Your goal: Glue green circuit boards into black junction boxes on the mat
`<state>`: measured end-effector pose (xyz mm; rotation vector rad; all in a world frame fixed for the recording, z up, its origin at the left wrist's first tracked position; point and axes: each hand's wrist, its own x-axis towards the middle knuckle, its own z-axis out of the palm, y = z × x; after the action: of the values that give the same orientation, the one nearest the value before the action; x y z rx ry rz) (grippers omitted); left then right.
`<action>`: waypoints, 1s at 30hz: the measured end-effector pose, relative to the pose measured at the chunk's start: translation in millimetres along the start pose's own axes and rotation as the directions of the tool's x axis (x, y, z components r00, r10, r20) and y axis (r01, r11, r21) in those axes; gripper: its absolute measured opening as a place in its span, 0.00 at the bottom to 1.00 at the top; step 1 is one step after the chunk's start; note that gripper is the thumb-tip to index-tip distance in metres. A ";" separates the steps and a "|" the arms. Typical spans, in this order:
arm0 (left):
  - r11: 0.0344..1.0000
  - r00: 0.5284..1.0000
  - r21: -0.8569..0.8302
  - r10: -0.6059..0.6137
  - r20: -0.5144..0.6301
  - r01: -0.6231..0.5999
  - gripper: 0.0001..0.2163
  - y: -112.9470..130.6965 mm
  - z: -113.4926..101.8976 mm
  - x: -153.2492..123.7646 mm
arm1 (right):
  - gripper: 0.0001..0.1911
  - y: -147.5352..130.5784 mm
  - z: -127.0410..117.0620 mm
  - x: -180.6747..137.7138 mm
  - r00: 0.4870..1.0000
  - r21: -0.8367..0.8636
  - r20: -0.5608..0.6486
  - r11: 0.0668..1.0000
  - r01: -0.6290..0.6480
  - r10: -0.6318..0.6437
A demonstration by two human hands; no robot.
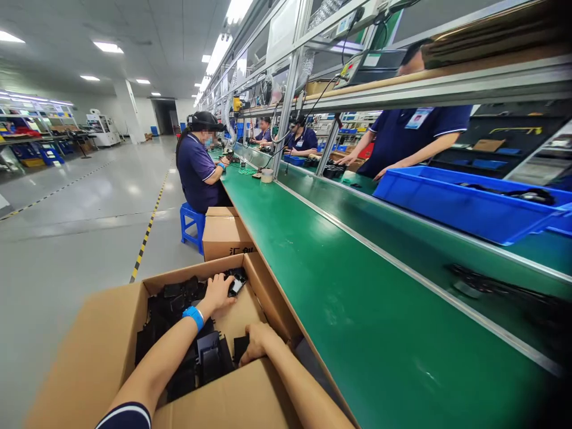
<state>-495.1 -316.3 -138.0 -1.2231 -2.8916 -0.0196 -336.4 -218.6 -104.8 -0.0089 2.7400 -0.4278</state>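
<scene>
My left hand [218, 293] reaches into the far end of an open cardboard box [142, 281], a blue band around its wrist. Its fingers are spread and bent over the black plastic parts, beside a part with a whitish face [236, 286]. Nearer to me, my right hand [259, 342] has its fingers curled at a dark plastic piece [241, 347]; the fingertips are partly hidden. Many loose black plastic parts [210, 351] lie heaped along the box's left side. Bare cardboard shows between the hands.
A long green workbench [304, 262] runs along the right. Behind the box stands another carton [226, 229], near a blue stool [192, 223] with a seated co-worker. Blue bins [451, 202] rest across the bench divider, where another person stands. Dark cables [491, 286] lie at right.
</scene>
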 end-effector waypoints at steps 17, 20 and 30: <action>0.966 0.987 0.221 0.150 -0.056 -0.134 0.15 7.8 18.6 -0.4 | 0.16 -15.5 -48.6 -90.9 0.748 0.741 -0.461 0.671 0.028 0.478; 0.960 0.984 0.226 0.177 -0.030 -0.166 0.16 7.0 19.7 10.9 | 0.15 -22.2 -42.2 -117.4 0.712 0.858 -0.434 0.495 0.139 0.552; 0.925 0.942 0.187 0.336 0.009 -0.332 0.14 12.5 13.4 21.3 | 0.27 -40.1 -11.3 -210.4 0.739 0.899 -0.203 -0.178 0.401 0.643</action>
<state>-500.9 -292.1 -151.1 -1.6421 -2.5525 0.2304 -146.1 -240.5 -8.2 1.0905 1.7350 -2.9299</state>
